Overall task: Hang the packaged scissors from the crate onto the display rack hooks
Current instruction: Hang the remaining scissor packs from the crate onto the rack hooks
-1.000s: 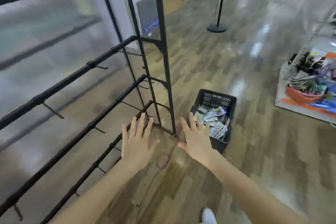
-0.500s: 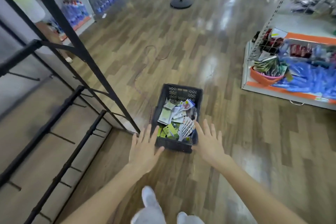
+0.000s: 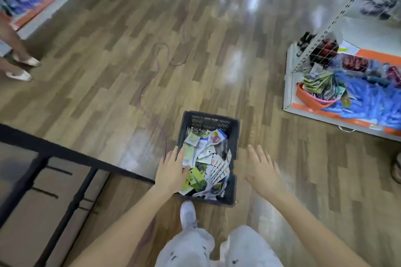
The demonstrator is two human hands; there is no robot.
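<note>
Two bare arms reach down over the wood floor (image 3: 108,84). Black display rack (image 3: 54,154) stands at the left, dark crate (image 3: 233,134) just ahead, heaped with packaged scissors (image 3: 208,158). Left hand (image 3: 171,171), fingers straight, lies over the crate's left edge; right hand (image 3: 263,169) hovers spread, beside the crate.

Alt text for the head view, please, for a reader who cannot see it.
Seen from above, a person's open left hand reaches over a dark crate of packaged scissors on a wood floor, open right hand beside it. A black display rack stands at left.
</note>
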